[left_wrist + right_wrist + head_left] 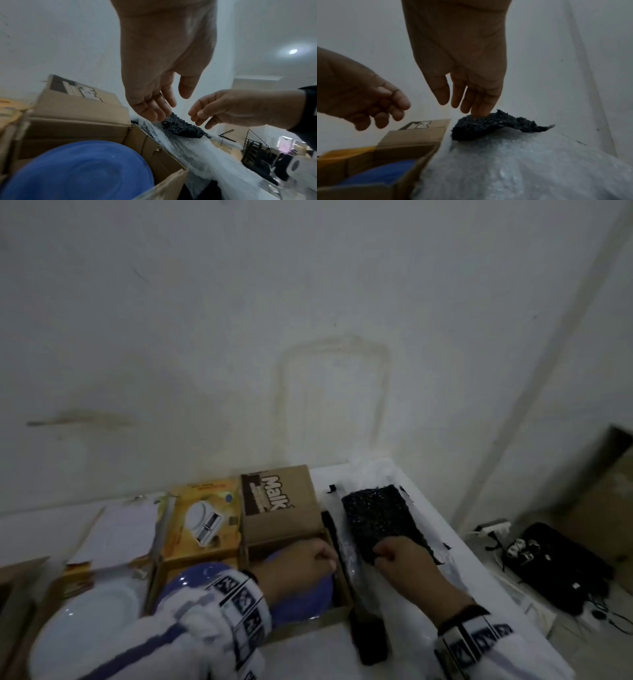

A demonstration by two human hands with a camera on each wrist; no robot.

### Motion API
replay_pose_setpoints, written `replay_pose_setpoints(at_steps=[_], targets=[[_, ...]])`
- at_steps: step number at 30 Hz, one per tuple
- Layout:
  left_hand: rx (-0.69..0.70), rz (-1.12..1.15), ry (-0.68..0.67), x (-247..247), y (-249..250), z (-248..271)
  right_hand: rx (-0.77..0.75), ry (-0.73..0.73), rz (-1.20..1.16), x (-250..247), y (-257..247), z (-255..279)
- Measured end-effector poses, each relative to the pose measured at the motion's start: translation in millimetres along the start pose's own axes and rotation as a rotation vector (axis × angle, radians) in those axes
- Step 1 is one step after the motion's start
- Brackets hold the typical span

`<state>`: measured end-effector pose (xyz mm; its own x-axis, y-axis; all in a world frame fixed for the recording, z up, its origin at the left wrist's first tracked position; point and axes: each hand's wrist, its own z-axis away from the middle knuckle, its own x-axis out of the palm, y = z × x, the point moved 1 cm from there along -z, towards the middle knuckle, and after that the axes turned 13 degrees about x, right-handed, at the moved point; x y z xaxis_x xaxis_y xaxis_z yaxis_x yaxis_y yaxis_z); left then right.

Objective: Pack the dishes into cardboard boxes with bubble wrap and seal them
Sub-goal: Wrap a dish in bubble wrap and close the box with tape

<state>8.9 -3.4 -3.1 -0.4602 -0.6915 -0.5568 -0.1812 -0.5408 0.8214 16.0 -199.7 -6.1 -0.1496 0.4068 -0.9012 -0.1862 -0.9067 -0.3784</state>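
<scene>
My right grip (462,60), slack, only touches the black bubble wrap (488,127); left grip (359,97) empty over the cardboard box (412,138). Risk: unpinched sheet slips, leaving blue plate (77,169) bare.

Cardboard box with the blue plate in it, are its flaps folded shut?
No, the cardboard box has its flaps standing open, and the blue plate shows bare inside it.

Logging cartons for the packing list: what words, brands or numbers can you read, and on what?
"Malk" on the cardboard box flap; further letters are hidden, and the smaller lines beside it are blurred.
Yellow scale box: red print, too blurred to read.
No numbers are legible.
</scene>
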Motion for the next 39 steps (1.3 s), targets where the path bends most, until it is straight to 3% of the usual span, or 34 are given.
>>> replay_pose_setpoints(at_steps=[4,7,12,19,24,28,33,36,39], targets=[[-0.096,0.126,0.149,22,6,-52,-0.055,-0.031,0.150,0,18,-36],[-0.201,0.216,0.166,37,6,-76,-0.097,-0.072,0.232,11,23,-51],[-0.252,0.264,0.256,49,2,-94,-0.135,-0.024,0.241,16,22,-62],[-0.216,0.249,0.298,44,0,-97,-0.187,-0.012,0.213,4,16,-73],[-0.224,0.228,0.333,38,1,-98,-0.081,-0.076,0.079,0,10,-84],[-0.094,0.319,0.502,33,4,-100,-0.098,-0.064,0.039,-13,2,-80],[0.083,0.474,0.523,14,15,-85,-0.228,0.051,0.162,-29,-28,-76],[0.096,0.649,0.567,-1,11,-75,-0.312,-0.015,0.013,-32,-50,-77],[0.046,0.701,0.675,-16,2,-65,-0.286,-0.112,-0.225,-29,-74,-74]])
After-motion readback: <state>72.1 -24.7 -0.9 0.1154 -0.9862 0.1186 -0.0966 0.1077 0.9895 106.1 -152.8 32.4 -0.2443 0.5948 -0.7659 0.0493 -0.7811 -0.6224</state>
